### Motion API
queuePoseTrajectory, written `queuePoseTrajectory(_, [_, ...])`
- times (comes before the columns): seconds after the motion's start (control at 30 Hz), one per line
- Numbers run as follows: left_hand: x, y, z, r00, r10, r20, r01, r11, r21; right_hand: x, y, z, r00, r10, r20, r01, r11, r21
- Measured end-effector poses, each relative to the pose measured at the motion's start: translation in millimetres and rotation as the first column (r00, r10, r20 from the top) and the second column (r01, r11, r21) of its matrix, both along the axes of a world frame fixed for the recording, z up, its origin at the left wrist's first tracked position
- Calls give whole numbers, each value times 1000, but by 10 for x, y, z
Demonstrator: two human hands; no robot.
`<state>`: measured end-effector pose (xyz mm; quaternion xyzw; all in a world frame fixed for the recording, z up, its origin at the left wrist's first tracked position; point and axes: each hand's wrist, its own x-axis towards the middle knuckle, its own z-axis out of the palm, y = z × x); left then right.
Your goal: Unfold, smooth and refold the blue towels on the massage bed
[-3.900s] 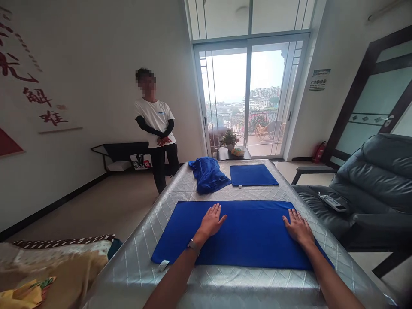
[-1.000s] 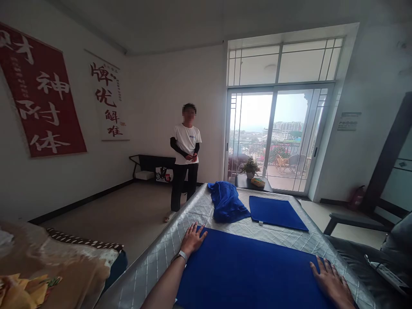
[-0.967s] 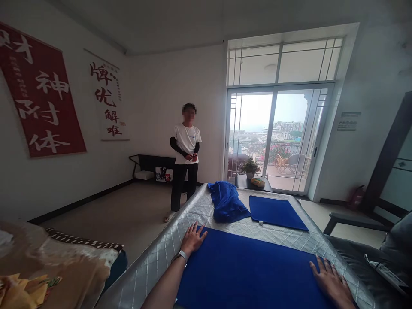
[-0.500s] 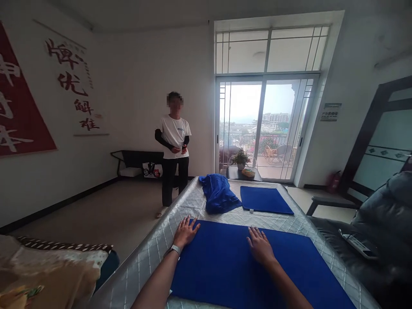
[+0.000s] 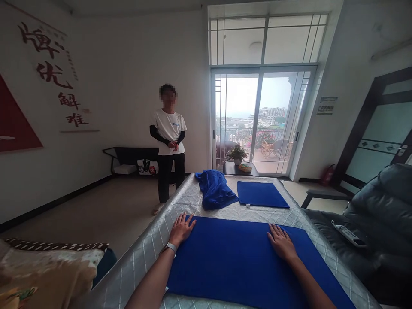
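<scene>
A large blue cloth [image 5: 225, 262] lies spread flat over the near part of a table with a silvery quilted cover [image 5: 141, 257]. My left hand [image 5: 182, 229] rests on its far left corner, fingers stretched out. Near the cloth's far edge, right of the middle, my right hand [image 5: 282, 242] lies flat with fingers extended. Beyond them, a crumpled blue cloth [image 5: 215, 191] sits at the far left of the table. Beside it is a smaller, flat blue cloth [image 5: 262, 194] with a small white tag on its near edge.
A person [image 5: 169, 137] in a white T-shirt stands past the table's far left side. A dark leather armchair [image 5: 376, 223] with a white device [image 5: 349, 235] on it is at the right. A small table with a potted plant [image 5: 237, 154] stands before the glass doors.
My right hand has slid rightward across the large blue cloth. My left hand stays at the far left corner. The view has shifted slightly.
</scene>
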<state>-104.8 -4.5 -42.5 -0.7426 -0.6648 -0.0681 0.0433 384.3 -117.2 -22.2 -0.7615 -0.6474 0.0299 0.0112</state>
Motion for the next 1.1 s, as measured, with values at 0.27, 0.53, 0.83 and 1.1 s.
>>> queuePoseTrajectory(0.27, [11, -7, 27, 999, 27, 34, -27, 999, -19, 858, -79, -75, 963, -247, 108, 250, 968, -6])
queuePoseTrajectory(0.53, [39, -17, 29, 999, 36, -34, -36, 999, -1, 829, -74, -132, 938, -329, 110, 326, 944, 45])
queuePoseTrajectory(0.83, [337, -5, 289, 979, 178, -103, -172, 983, 63, 893, -93, -270, 951, -301, 68, 290, 947, 137])
queuePoseTrajectory(1.1, [1887, -316, 270, 911, -393, 121, 391, 919, 44, 837, -102, -160, 946, -322, 44, 317, 944, 94])
